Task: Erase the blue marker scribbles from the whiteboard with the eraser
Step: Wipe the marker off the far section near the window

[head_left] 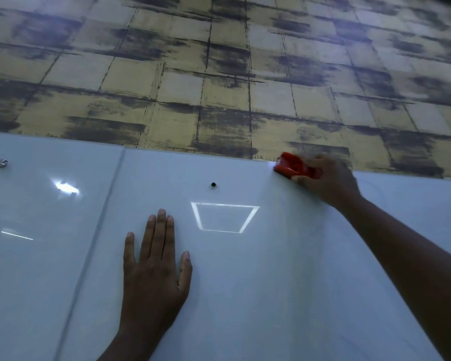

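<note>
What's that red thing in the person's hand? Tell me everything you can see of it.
It is the eraser, a small block with a glossy red shell that looks like plastic. The right hand grips it, fingers curled over its right end, so only its left part shows. It sits at the top edge of the whiteboard, tilted, apparently pressed against the glossy surface. It is slightly blurred; no pad is visible.

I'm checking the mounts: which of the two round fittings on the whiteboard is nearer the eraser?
The dark fitting, on the same panel as the red eraser. The silver fitting sits on the far-left panel.
</note>
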A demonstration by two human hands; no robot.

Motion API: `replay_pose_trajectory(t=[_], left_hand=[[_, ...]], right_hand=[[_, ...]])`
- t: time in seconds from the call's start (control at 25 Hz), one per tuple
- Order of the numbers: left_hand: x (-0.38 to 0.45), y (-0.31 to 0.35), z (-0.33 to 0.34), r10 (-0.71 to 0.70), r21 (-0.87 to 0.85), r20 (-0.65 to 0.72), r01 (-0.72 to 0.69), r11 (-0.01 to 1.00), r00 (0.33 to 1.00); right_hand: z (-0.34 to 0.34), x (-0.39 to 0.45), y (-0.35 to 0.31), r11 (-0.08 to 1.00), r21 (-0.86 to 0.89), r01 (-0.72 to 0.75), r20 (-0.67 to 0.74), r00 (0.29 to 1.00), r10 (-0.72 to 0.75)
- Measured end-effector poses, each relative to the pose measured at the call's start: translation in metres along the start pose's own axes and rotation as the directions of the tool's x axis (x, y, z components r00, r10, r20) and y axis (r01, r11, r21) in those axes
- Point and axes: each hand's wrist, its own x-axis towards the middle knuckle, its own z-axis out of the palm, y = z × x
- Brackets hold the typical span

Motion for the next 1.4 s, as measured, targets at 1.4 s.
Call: replay_pose_trajectory(t=[1.4], left_hand=[[-0.018, 0.113, 0.009, 0.168, -0.107, 0.097, -0.157, 0.982, 0.981]], right_hand=[[0.016, -0.153, 0.078, 0.986, -0.162, -0.024, -0.304, 0.952, -0.027]])
